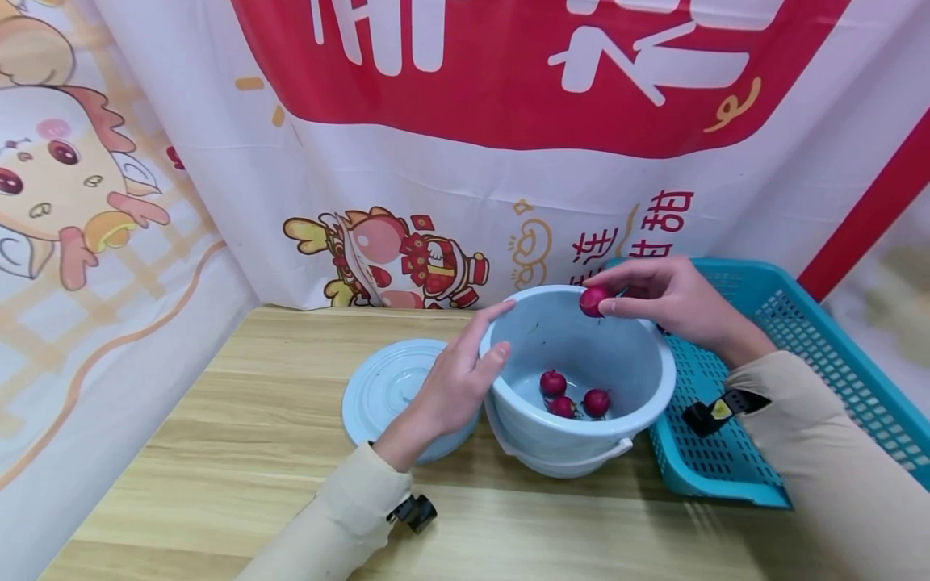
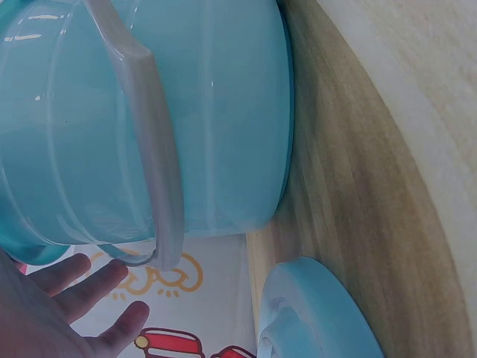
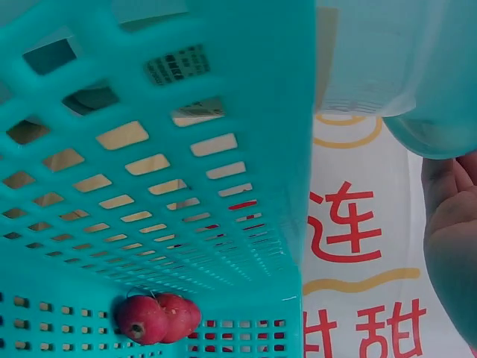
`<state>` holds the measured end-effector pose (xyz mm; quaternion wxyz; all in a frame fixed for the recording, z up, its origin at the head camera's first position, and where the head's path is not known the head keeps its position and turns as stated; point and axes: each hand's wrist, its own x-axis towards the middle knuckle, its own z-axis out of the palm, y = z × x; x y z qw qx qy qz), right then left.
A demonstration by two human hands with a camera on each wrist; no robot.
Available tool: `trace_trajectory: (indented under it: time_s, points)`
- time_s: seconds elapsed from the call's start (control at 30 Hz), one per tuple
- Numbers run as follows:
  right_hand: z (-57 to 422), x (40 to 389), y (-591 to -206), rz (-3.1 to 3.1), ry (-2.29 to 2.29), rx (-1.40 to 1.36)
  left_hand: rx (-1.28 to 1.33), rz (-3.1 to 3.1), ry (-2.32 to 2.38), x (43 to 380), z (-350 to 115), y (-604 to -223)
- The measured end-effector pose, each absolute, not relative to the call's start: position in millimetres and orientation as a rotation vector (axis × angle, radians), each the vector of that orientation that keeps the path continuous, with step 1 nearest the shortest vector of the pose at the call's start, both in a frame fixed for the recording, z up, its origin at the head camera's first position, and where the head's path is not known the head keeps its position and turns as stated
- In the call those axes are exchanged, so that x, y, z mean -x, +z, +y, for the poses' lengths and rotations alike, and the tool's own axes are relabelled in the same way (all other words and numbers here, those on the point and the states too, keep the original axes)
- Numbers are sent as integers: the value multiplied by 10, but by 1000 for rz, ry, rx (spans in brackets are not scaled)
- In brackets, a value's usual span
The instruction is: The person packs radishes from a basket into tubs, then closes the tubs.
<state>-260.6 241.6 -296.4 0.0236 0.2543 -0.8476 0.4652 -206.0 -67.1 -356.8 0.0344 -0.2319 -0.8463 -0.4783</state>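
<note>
Over the far part of a pale blue bucket [image 1: 552, 444], near its rim, the person's right hand [image 1: 672, 303] pinches a round red radish [image 1: 594, 301] between thumb and fingers. Three more radishes [image 1: 561, 406] lie close together on the bucket's floor. At the near left side, the left hand [image 1: 458, 375] rests against the rim, its fingers fairly straight and spread rather than clenched, with the thumb at the rim's edge. A whitish handle [image 2: 153, 142] hangs down along the bucket's outer wall. Just left of the bucket, a round lid [image 1: 392, 387] of similar blue lies on the wood-grained worktop [image 1: 218, 452]. To the right stands a teal perforated basket [image 1: 701, 488], and the right wrist view shows a small cluster of red radishes [image 3: 156, 319] inside it. Behind everything hangs a printed cloth [image 1: 436, 161] in white and red.
</note>
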Motion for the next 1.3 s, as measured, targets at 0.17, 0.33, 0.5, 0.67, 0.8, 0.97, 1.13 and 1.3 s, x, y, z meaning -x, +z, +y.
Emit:
trace_trajectory:
  time_s: [0.17, 0.33, 0.5, 0.67, 0.8, 0.97, 1.13, 1.3]
  points:
    - [2407, 2604, -2973, -2631, 1439, -802, 715, -2604, -1474, 2063, -679, -3571]
    - [2406, 2603, -2974, -2622, 1451, -828, 714, -2608, -1476, 2069, -682, -3573]
    - [2411, 2603, -2965, -2615, 1440, -879, 717, -2607, -1471, 2076, -680, -3575]
    - [2428, 2609, -2958, -2628, 1406, -931, 720, -2602, -1471, 2081, -678, -3580]
    - [2440, 2619, -2952, -2633, 1409, -971, 720, -2601, -1471, 2078, -676, -3579]
    - [2450, 2636, -2947, -2633, 1418, -1012, 722, -2599, -1472, 2073, -671, -3572]
    - [2451, 2639, -2947, -2636, 1417, -1011, 723, -2595, -1468, 2080, -668, -3578]
    - [2455, 2641, -2947, -2633, 1422, -1010, 718, -2600, -1460, 2075, -665, -3579]
